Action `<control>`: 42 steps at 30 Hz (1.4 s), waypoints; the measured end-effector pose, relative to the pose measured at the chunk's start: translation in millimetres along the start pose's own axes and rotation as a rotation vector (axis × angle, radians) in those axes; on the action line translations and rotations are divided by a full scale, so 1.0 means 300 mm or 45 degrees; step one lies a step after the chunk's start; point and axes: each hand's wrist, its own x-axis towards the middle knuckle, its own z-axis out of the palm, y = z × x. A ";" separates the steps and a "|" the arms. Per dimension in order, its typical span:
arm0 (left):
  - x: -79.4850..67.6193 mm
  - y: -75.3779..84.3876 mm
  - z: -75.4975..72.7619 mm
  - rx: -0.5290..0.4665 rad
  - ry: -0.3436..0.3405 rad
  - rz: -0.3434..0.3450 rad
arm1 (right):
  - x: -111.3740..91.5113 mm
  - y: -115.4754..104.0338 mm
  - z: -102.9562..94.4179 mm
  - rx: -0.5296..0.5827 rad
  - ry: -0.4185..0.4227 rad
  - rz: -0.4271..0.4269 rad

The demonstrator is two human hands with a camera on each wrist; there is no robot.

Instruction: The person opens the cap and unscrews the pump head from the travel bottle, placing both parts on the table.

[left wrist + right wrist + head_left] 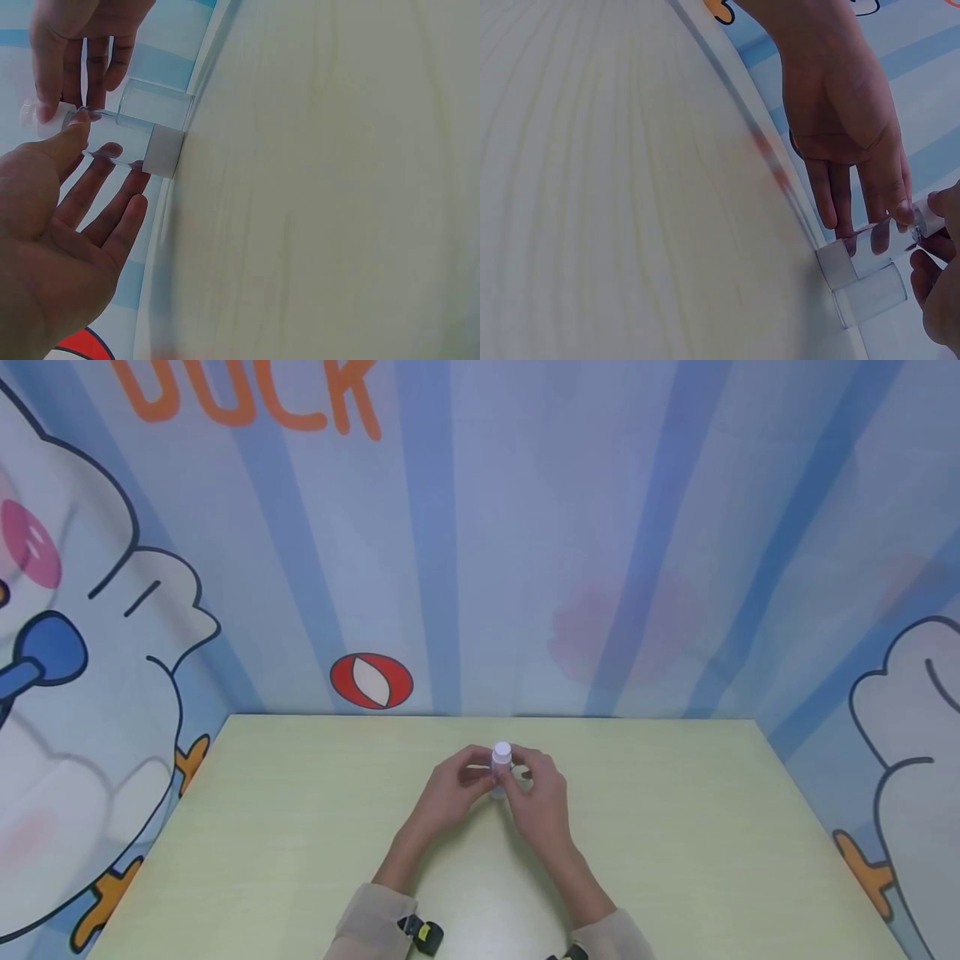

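A small clear bottle [127, 139] with a whitish base stands upright on the table, topped by a white cap [502, 752]. From its left side my left hand [447, 792] holds the bottle, thumb near the neck and fingers against the body. My right hand [542, 802] pinches the white cap between thumb and finger, as both wrist views show. Close beside the bottle stands an empty clear cylinder, like a cup or overcap [159, 103]; in the head view the right hand partly hides it.
The pale wood-grain table [300, 827] ends against a blue striped backdrop [510, 527] printed with cartoon ducks and a red ball. Small black devices [422, 935] are strapped at both wrists.
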 end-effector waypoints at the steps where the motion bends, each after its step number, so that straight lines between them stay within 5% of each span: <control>1: 0.000 0.000 0.000 -0.002 0.000 -0.001 | 0.000 0.000 -0.001 -0.001 -0.003 0.003; 42: -0.006 0.012 0.001 -0.014 0.007 -0.020 | 0.017 -0.016 -0.027 0.037 0.008 -0.026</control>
